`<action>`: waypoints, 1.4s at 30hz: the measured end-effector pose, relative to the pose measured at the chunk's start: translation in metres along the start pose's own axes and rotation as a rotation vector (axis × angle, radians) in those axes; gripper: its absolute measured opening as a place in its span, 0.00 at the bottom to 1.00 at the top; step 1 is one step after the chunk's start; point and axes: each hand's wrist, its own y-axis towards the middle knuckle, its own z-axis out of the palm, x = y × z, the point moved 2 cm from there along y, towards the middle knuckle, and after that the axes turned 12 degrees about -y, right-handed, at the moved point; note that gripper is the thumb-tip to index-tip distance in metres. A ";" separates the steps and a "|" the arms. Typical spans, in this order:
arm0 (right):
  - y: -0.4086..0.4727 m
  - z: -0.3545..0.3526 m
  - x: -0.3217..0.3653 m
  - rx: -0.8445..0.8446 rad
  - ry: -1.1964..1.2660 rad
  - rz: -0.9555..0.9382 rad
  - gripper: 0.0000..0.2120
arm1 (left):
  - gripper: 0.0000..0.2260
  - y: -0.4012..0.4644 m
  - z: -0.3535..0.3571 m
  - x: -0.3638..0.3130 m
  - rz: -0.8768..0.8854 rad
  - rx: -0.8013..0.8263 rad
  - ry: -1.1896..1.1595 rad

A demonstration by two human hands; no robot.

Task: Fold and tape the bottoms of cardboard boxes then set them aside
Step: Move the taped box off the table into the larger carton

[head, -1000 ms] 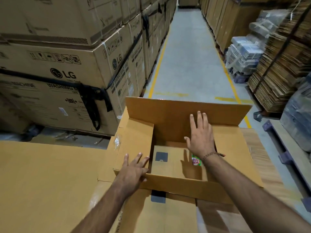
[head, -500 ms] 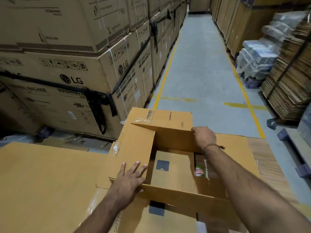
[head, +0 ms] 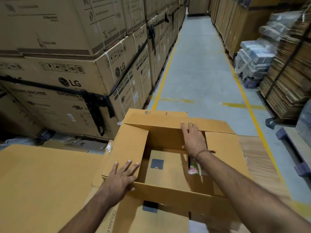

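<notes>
An opened-out brown cardboard box stands in front of me with its flaps partly up and its inside showing. My left hand lies flat, fingers spread, on the left side flap near the front corner. My right hand reaches across the opening and presses with straight fingers on the far flap, which leans inward over the box. Through the opening I see flat cartons underneath, one with a dark square mark and a round red and green sticker.
Flat brown cardboard sheets lie at my left and under the box. Tall stacked LG cartons wall off the left. A grey aisle with yellow lines runs ahead. Bundled flat cardboard and wrapped packs stand right.
The far flap, upright a second ago, has come down toward me under my right hand. My left hand has stayed on the left flap. The view has tilted up a little.
</notes>
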 end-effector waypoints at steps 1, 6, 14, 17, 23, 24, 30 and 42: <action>-0.012 0.002 0.001 0.002 -0.056 0.036 0.59 | 0.14 0.000 0.000 0.000 0.000 0.002 0.003; -0.065 0.009 -0.009 0.195 -0.161 0.260 0.49 | 0.14 0.001 0.001 0.001 -0.003 -0.005 0.023; -0.099 -0.051 -0.071 0.055 0.021 0.307 0.28 | 0.16 0.004 0.001 0.001 -0.017 0.007 0.023; -0.099 -0.074 -0.119 0.017 0.064 0.350 0.26 | 0.17 0.004 0.003 0.000 -0.030 0.013 0.005; -0.132 -0.043 -0.222 0.228 -0.197 0.506 0.19 | 0.20 0.004 0.008 0.002 -0.043 -0.003 0.032; -0.140 -0.026 -0.223 0.301 -0.146 0.510 0.21 | 0.20 0.004 0.009 0.003 -0.042 -0.008 0.033; -0.179 0.038 -0.178 0.427 0.135 0.510 0.44 | 0.18 0.000 0.014 0.004 -0.027 -0.076 0.021; -0.186 0.059 -0.139 0.350 0.255 0.621 0.17 | 0.23 -0.034 -0.014 -0.038 0.083 -0.123 0.603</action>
